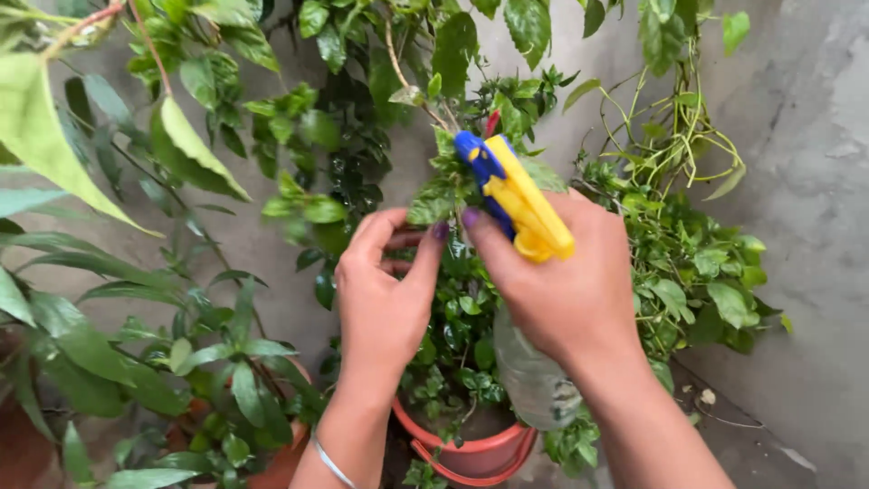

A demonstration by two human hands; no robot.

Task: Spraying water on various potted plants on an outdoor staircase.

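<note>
Grey wall (797, 181) closes the scene; entries run from nearest outward, as I log them off the head camera.

1. Left hand (385, 290), silver bangle (330, 464) at the wrist. Fingers curled round a leafy stem (433, 201), thumb and fingertips pressed together on the foliage. I judge it steadies or parts the leaves so the spray reaches them.

2. Right hand (566, 290). Fist wrapped tight round the neck of a spray bottle (534, 376), forefinger forward at the trigger. Clear body hangs below the hand, tilted, so the nozzle faces the plant.

3. Spray head (516, 195), yellow and blue, above the right knuckles, nozzle just beside the held stem, aimed into the leaves.

4. Red pot (471, 448), beneath both hands, holding the small-leaved shrub (453, 317) under treatment.

5. Second pot (285, 457), terracotta, left of the first, with long-leaved plant (217, 362).

6. Climber (353, 118), dark wet-looking leaves, against the wall behind.

7. Pale vine (679, 136), right, tangled, touching the wall.
</note>
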